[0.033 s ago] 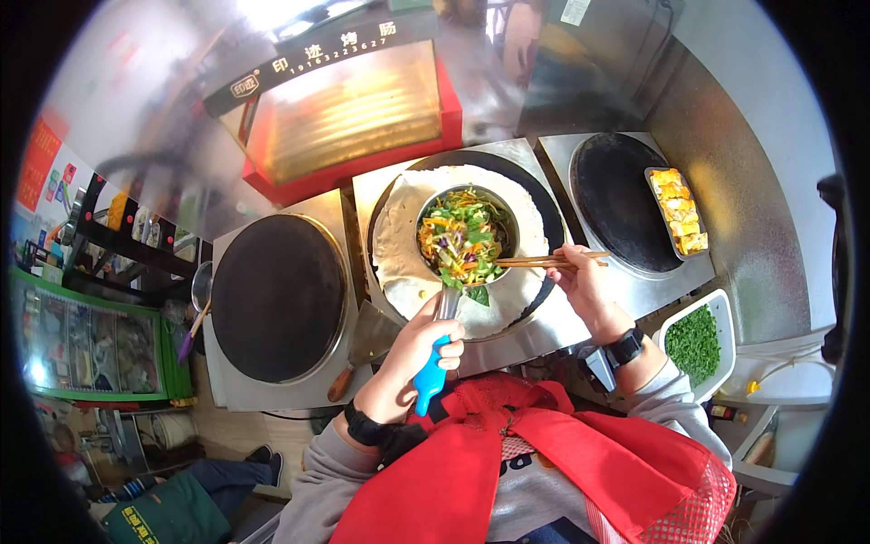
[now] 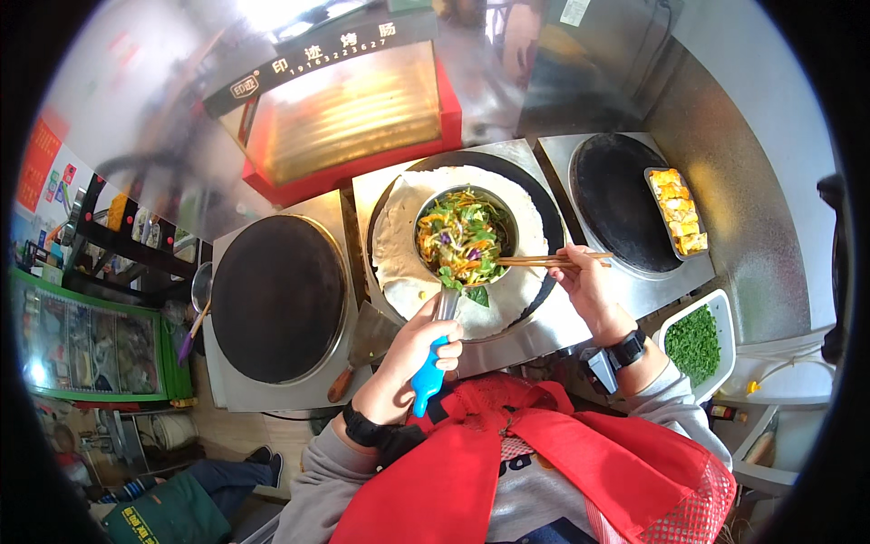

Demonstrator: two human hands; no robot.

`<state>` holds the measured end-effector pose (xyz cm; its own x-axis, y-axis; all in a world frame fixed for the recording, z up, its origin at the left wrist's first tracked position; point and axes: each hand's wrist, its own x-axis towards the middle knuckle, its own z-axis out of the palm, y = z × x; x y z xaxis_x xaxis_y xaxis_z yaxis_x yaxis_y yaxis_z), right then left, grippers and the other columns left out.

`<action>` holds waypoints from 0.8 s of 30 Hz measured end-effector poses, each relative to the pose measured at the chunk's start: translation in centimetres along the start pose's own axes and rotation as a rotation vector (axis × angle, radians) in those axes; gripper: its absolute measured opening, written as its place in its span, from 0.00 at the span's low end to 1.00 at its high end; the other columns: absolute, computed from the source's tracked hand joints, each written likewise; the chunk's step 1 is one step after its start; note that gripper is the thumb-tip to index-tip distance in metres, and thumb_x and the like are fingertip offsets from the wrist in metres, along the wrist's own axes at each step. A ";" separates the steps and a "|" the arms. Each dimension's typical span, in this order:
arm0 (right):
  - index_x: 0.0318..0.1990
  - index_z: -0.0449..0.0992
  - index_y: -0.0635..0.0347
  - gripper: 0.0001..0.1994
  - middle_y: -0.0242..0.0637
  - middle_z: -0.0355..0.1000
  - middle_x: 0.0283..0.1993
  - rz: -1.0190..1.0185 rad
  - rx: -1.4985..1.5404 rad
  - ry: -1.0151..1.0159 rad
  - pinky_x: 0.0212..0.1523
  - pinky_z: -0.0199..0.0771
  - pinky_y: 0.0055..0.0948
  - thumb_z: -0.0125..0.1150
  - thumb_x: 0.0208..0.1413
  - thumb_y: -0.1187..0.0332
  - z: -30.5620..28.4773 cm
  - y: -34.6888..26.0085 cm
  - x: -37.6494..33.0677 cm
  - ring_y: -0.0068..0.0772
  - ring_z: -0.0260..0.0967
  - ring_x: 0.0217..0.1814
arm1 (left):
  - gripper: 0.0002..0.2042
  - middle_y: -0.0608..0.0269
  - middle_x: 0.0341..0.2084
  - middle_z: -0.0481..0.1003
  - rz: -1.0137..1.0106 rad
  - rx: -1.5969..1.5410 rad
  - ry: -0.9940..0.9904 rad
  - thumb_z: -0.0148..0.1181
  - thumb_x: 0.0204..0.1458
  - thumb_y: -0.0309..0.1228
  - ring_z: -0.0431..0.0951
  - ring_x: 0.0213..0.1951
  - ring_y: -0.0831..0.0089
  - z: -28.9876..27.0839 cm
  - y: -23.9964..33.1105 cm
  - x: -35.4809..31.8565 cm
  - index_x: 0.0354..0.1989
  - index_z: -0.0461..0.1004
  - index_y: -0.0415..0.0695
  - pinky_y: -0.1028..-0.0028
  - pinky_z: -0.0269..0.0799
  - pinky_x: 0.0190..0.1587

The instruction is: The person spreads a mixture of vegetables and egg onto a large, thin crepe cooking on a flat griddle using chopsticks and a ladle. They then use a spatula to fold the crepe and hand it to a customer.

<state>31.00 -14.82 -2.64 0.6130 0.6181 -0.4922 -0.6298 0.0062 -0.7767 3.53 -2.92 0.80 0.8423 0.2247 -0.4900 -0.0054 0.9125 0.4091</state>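
My left hand [image 2: 420, 349] is closed round the blue handle of a round metal pan [image 2: 514, 238]. Shredded vegetables [image 2: 462, 231], green, orange and purple, fill the pan. With its fingers closed, my right hand [image 2: 589, 286] holds wooden chopsticks [image 2: 544, 261], their tips among the vegetables at the pan's right side. Beneath the pan lies a thin pale crepe [image 2: 399, 227] on a round black griddle [image 2: 542, 204]. A green leaf [image 2: 477, 296] rests on the crepe just below the pan. Beside my left hand is a spatula [image 2: 372, 335] with a wooden handle.
Black griddles stand to the left [image 2: 279, 299] and right [image 2: 616, 199]. A tray of golden pieces [image 2: 678, 210] sits on the right one's edge. Chopped greens fill a white tub [image 2: 723, 317] at right. A red-framed glass warmer [image 2: 349, 113] stands behind; a ladle [image 2: 202, 286] lies far left.
The vegetables in the pan have shifted and their heap has a different shape, with fewer spilling over the lower left rim. Both hands stay nearly in place.
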 end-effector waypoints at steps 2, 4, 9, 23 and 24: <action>0.37 0.73 0.64 0.10 0.43 0.76 0.36 -0.076 -0.006 -0.008 0.39 0.79 0.26 0.51 0.66 0.67 0.8 -0.1 -0.3 0.30 0.75 0.35 | 0.25 0.66 0.26 0.64 -0.012 -0.045 -0.029 0.50 0.58 0.23 0.63 0.21 0.80 -0.1 0.1 0.1 0.64 0.56 0.57 0.80 0.59 0.21; 0.37 0.73 0.64 0.10 0.43 0.76 0.36 -0.217 0.003 0.087 0.38 0.80 0.26 0.52 0.66 0.67 2.4 0.6 -0.2 0.30 0.75 0.34 | 0.24 0.67 0.26 0.64 -0.007 -0.047 -0.050 0.50 0.58 0.23 0.63 0.22 0.81 0.1 0.1 0.7 0.62 0.56 0.56 0.81 0.59 0.21; 0.37 0.72 0.66 0.08 0.44 0.77 0.32 -0.393 -0.254 -0.297 0.29 0.79 0.27 0.55 0.65 0.69 5.6 2.7 -0.1 0.32 0.77 0.27 | 0.21 0.68 0.26 0.63 -0.003 -0.014 0.054 0.48 0.59 0.22 0.62 0.22 0.82 0.9 0.6 0.9 0.59 0.57 0.57 0.82 0.59 0.21; 0.34 0.75 0.64 0.08 0.35 0.75 0.26 -0.537 -0.543 -0.456 0.26 0.74 0.20 0.58 0.64 0.69 7.5 -1.9 -1.7 0.20 0.73 0.24 | 0.28 0.70 0.29 0.63 0.023 0.050 -0.047 0.47 0.61 0.25 0.61 0.22 0.87 1.8 2.0 -1.9 0.70 0.53 0.56 0.86 0.56 0.16; 0.34 0.75 0.64 0.08 0.35 0.76 0.26 -0.490 -0.599 -0.539 0.26 0.74 0.20 0.58 0.64 0.69 7.5 -2.2 -1.7 0.20 0.73 0.24 | 0.28 0.69 0.29 0.63 0.018 0.027 0.007 0.47 0.61 0.25 0.60 0.21 0.87 1.5 2.0 -2.0 0.70 0.52 0.57 0.87 0.57 0.16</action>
<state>27.76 -9.95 2.85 0.3470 0.9349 0.0746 0.0816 0.0491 -0.9955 2.68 -2.04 3.78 0.8383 0.2435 -0.4878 -0.0058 0.8986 0.4387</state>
